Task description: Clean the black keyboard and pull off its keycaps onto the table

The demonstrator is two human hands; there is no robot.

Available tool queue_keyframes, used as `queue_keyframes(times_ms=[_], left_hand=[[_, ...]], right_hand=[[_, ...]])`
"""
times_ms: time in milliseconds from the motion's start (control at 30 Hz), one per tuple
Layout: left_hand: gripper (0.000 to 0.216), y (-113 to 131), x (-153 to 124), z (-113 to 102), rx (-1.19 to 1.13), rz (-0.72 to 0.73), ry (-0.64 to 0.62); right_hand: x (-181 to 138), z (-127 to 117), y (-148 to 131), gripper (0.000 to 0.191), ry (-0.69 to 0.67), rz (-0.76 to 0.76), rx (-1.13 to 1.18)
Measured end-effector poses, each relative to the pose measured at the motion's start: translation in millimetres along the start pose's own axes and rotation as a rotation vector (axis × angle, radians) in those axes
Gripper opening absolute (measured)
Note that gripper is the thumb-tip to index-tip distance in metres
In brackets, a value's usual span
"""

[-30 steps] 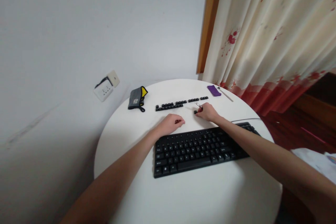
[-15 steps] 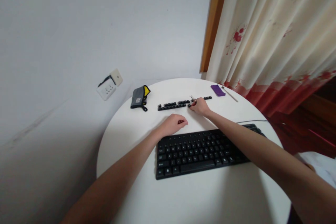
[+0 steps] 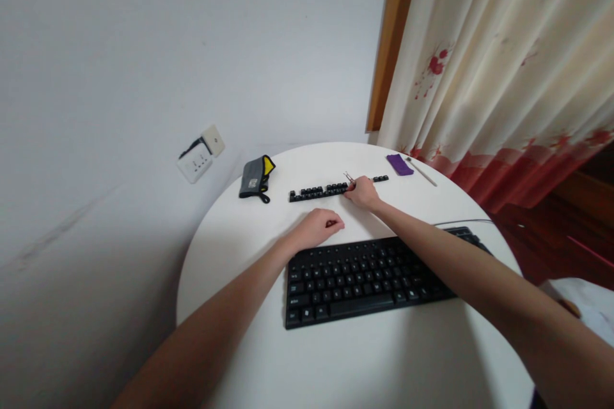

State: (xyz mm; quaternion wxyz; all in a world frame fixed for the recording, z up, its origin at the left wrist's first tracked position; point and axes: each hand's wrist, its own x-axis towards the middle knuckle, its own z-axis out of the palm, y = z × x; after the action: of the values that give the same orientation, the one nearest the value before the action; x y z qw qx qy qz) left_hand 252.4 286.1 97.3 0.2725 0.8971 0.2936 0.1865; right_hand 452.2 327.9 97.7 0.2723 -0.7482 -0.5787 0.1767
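Note:
My right hand (image 3: pixel 363 193) is closed at the right end of the lower row of loose black keycaps (image 3: pixel 316 194). A thin metal wire tool, like a keycap puller (image 3: pixel 348 176), sticks out of its grip toward the wall. The fingertips are at a keycap in that row, mostly hidden by the hand. My left hand (image 3: pixel 317 228) rests on the table with its fingers curled; what is inside, if anything, I cannot make out. Just in front of it lies a black keyboard (image 3: pixel 355 284), its top edge close to the left wrist. My right forearm covers the keyboard's right part.
A grey pouch with yellow lining (image 3: pixel 253 179) sits at the table's back left. A purple cloth (image 3: pixel 400 165) and a thin brush (image 3: pixel 422 172) lie at the back right. The keyboard cable (image 3: pixel 463 222) runs off the right side of the round white table (image 3: pixel 230 249).
My right hand has shifted slightly left, bringing its fingertips and a keycap against the end of the lower row. The wire tool has moved with it. My left hand stays still.

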Motion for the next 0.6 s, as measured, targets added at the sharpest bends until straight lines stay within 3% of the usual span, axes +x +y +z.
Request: queue_keyframes(times_ms=[600], left_hand=[[0.022,0.5,-0.7,-0.4,0.005,-0.010,-0.007]], right_hand=[[0.1,1.7,3.0,0.015,-0.006,-0.030,0.018]])
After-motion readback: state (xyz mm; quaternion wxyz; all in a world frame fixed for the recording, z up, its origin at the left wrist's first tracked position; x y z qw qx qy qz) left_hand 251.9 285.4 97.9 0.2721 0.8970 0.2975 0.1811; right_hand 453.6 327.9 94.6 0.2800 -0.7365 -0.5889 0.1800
